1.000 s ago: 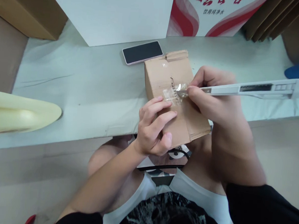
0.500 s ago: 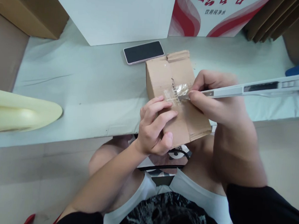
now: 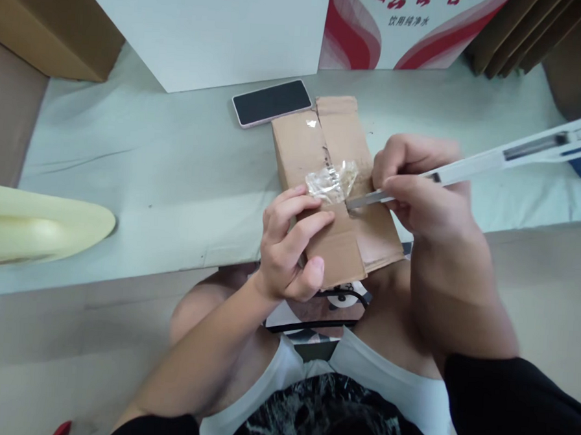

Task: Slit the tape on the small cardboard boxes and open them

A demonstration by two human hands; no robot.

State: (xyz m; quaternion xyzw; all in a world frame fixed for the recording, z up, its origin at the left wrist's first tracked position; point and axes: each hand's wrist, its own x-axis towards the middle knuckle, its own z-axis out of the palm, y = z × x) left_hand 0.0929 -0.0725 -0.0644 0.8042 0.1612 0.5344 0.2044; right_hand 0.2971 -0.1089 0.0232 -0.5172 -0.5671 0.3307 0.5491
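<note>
A small brown cardboard box [image 3: 335, 246] lies askew on the bench, its near end reaching over the front edge. Crumpled clear tape [image 3: 324, 183] sits across the middle of its top. My left hand [image 3: 289, 243] rests on the box's left side, fingers apart and their tips beside the tape. In my right hand [image 3: 423, 179] is a white utility knife [image 3: 488, 160], gripped near its blade end. Its blade tip touches the top seam just right of the tape. The knife's rear end runs out of view on the right.
A phone [image 3: 272, 103] lies behind the box on the pale bench cover [image 3: 175, 192]. Large white cartons [image 3: 222, 32] stand along the back. Folded cardboard [image 3: 524, 35] is at the back right, a brown carton [image 3: 62, 24] at the back left. A pale yellow curved object [image 3: 41, 227] lies left.
The knife blade has moved from within the tape to its near right edge, and the handle's rear has tilted upward. The tape looks more crumpled and lifted. My left hand keeps its place on the box.
</note>
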